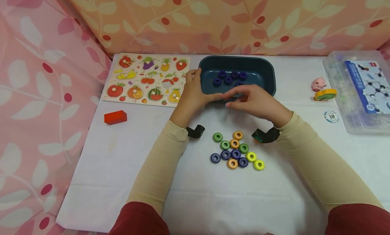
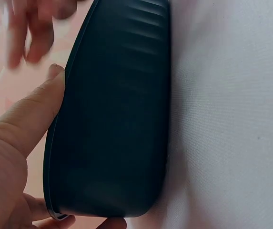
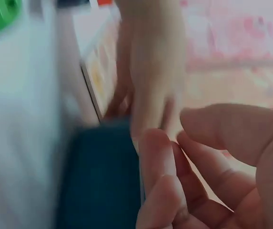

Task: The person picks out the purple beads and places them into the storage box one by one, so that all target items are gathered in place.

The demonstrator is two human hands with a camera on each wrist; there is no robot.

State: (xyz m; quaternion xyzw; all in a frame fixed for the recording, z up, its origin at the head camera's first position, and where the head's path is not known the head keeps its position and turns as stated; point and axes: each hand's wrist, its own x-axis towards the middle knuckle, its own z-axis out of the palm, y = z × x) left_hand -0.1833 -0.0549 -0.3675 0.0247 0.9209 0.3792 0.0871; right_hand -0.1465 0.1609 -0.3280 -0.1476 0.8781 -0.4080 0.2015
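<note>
A dark teal plastic tray [image 1: 264, 67] stands at the back of the table, with several purple ring beads [image 1: 228, 81] inside. My left hand [image 1: 193, 94] grips its left end; in the left wrist view the thumb [image 2: 38, 112] lies along the rim and fingertips show at the tray's end. Over the near rim is my right hand [image 1: 257, 101], its fingers loosely bent and nothing visible between them and the thumb. Both hands' fingertips come close together above that rim. Nearer to me lies a loose group of green, orange, purple and yellow ring beads [image 1: 234, 144].
Left of the tray lies a fruit puzzle board [image 1: 138, 84], with a red block [image 1: 115, 117] in front. To the right are a pink pig figure [image 1: 318, 84], a yellow-green toy piece [image 1: 325, 94], a round chip [image 1: 331, 116] and a clear plastic case [image 1: 350, 121]. A patterned curtain [image 1: 213, 21] hangs behind.
</note>
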